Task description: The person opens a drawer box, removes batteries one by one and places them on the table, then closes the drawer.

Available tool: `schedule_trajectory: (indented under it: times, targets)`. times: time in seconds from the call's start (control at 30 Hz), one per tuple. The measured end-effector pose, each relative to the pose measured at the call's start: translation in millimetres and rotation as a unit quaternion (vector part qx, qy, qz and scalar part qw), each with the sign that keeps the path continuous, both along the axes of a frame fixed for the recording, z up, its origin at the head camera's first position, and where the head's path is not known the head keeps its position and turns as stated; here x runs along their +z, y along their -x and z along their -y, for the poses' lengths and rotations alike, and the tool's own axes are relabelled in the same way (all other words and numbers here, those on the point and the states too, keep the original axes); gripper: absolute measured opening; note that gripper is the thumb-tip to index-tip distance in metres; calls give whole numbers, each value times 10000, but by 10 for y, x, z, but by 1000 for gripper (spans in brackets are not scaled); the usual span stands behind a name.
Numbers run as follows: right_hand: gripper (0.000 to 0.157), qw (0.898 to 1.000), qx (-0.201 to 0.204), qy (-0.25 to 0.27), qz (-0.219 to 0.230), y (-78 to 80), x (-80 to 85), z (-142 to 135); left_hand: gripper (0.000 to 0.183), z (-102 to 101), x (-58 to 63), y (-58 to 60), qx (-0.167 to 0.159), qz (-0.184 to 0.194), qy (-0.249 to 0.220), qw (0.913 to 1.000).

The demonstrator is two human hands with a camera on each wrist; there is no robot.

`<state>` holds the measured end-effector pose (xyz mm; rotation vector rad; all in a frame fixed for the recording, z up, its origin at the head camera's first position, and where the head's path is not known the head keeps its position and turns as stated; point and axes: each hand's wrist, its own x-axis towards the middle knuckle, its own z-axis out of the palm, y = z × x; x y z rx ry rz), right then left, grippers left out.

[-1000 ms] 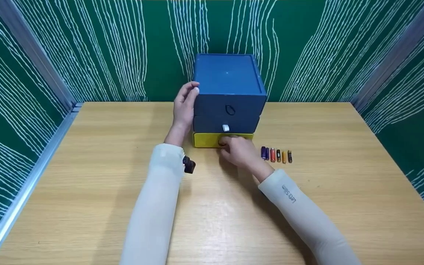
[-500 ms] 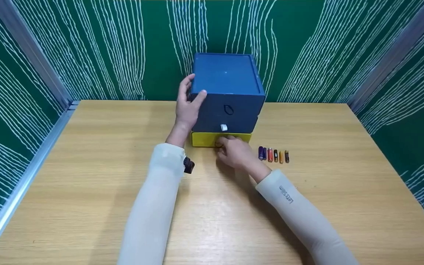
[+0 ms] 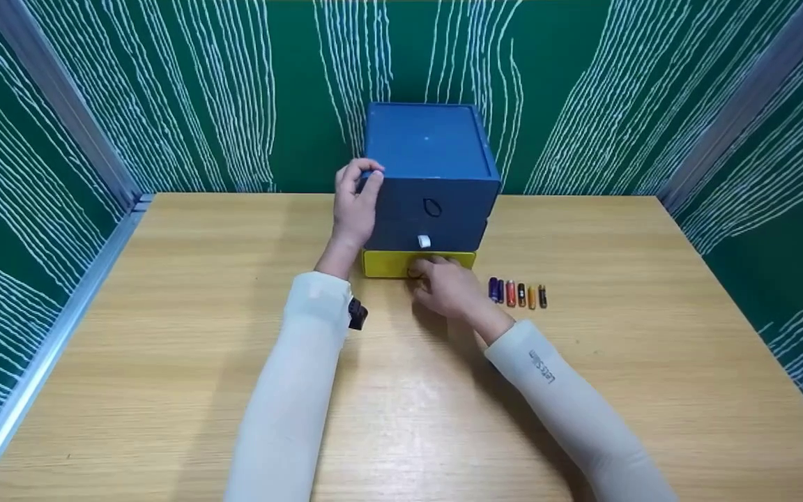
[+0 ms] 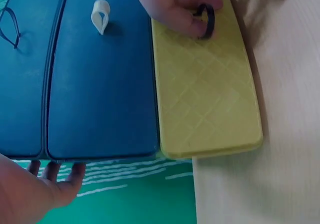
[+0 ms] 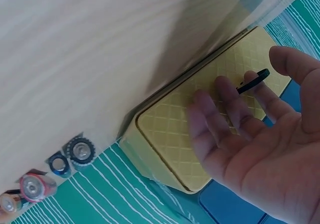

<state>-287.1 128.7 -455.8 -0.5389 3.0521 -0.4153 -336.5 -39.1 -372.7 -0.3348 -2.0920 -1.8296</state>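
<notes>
A blue drawer box [image 3: 429,143] stands at the table's back, with a yellow drawer [image 3: 386,264] as its lowest front. My left hand [image 3: 354,210] rests against the box's front left edge near the top; its fingers touch the side in the left wrist view. At the yellow drawer is my right hand [image 3: 450,286], with one finger hooked through the black loop pull [image 5: 259,79]. The thumb stands apart from the loop in the right wrist view. The yellow front looks flush or nearly so with the blue fronts above it.
A white loop pull [image 3: 424,241] and a black loop pull [image 3: 432,208] hang on the two blue fronts. Several batteries [image 3: 511,293] stand in a row on the wooden table [image 3: 185,335], right of the box. Green walls [image 3: 583,63] with white lines enclose the table.
The left hand's fingers and thumb have shifted about the box's upper left corner. The right hand stays at the yellow drawer. The view has shifted slightly; the drawers show no clear movement.
</notes>
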Motion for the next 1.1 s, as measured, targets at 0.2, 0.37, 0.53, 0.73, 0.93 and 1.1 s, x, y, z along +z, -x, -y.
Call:
schedule_trajectory:
  times: [0.2,0.37,0.53,0.73,0.93,1.1]
  targets:
    - [33,10000,28,66,-12,-1,-24,-3,12,35,5,-5,52,21,75,10000]
    - [35,9999,54,97,95,-15,-19,12,11,82,-3,-6,-32,-217,304,9993]
    - [36,9999,66,7,113,-15,-17,4,15,90,11,2,-64,-352,475,9982]
    - [34,9999,136,-48,9,-1,-41,-11,15,51,11,-2,74,-206,482,9986]
    - [32,9999,131,-82,-43,-6,-57,-20,15,11,7,-8,79,-355,322,9988]
    - [32,9999,101,-33,15,3,-46,-37,15,0,4,-25,85,-272,242,9993]
